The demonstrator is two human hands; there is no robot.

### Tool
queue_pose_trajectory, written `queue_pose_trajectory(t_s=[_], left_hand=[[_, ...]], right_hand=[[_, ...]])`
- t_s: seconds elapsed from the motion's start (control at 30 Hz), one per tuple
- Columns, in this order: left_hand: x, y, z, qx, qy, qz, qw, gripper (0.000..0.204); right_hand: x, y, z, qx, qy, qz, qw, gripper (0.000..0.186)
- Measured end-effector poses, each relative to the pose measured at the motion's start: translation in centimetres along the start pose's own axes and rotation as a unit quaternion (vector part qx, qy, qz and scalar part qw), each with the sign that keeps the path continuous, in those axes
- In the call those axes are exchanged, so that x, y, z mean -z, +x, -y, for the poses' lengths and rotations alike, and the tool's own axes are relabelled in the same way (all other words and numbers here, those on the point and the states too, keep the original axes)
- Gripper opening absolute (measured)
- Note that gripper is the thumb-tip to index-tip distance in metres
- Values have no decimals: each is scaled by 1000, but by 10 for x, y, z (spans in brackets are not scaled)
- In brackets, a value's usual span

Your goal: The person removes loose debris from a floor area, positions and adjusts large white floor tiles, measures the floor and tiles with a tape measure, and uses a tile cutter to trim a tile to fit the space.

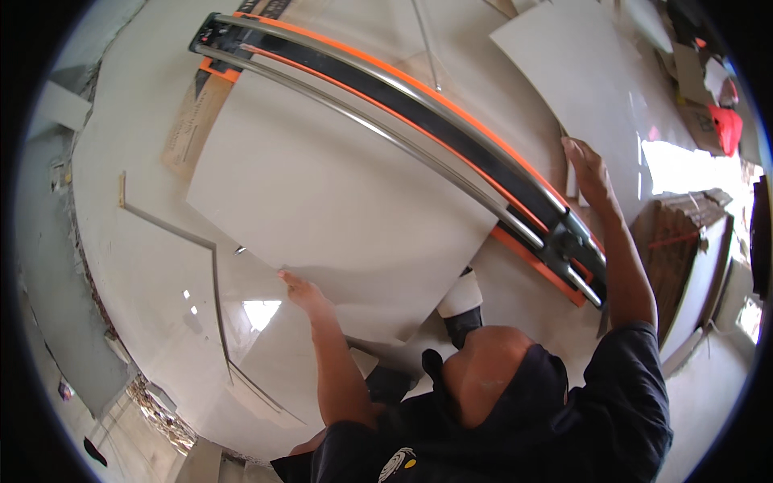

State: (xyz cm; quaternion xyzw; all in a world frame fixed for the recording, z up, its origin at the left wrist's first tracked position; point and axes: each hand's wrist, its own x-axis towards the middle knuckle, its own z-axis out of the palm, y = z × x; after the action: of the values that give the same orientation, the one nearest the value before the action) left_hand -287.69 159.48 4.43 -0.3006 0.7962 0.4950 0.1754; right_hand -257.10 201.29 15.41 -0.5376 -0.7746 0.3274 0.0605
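A large pale tile [346, 193] lies slanted beneath a manual tile cutter [403, 105] with twin metal rails and orange trim. The cutter runs from the upper left down to the right. My left hand [307, 295] grips the tile's near left edge, its fingers partly under it. On the cutter's far side, my right hand [592, 171] is closed at the edge of a second pale tile [576, 80]. Part of that tile's edge is behind the hand, and the exact hold of its fingers is partly hidden.
Flattened cardboard [193, 125] shows beneath the cutter's left end. A thin dark strip [216, 290] crosses the glossy floor at left. Stacked boxes [684, 241] stand at right, with a red item [726, 129] farther back. Broken rubble [165, 419] lines the lower left edge.
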Motion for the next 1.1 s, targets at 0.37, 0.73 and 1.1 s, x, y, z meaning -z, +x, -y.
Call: queue_pose_trajectory(t_s=[0.37, 0.73, 1.1], left_hand=[[-19, -2, -2, -4, -69, -40, 997, 73], [-24, 11, -5, -25, -86, -14, 996, 66], [-50, 12, -24, -30, -118, -22, 992, 67]], right_hand=[[-124, 113, 81, 87, 132, 168, 973, 38], [-150, 133, 135, 37, 123, 292, 948, 48], [-168, 135, 173, 61, 124, 262, 955, 82]])
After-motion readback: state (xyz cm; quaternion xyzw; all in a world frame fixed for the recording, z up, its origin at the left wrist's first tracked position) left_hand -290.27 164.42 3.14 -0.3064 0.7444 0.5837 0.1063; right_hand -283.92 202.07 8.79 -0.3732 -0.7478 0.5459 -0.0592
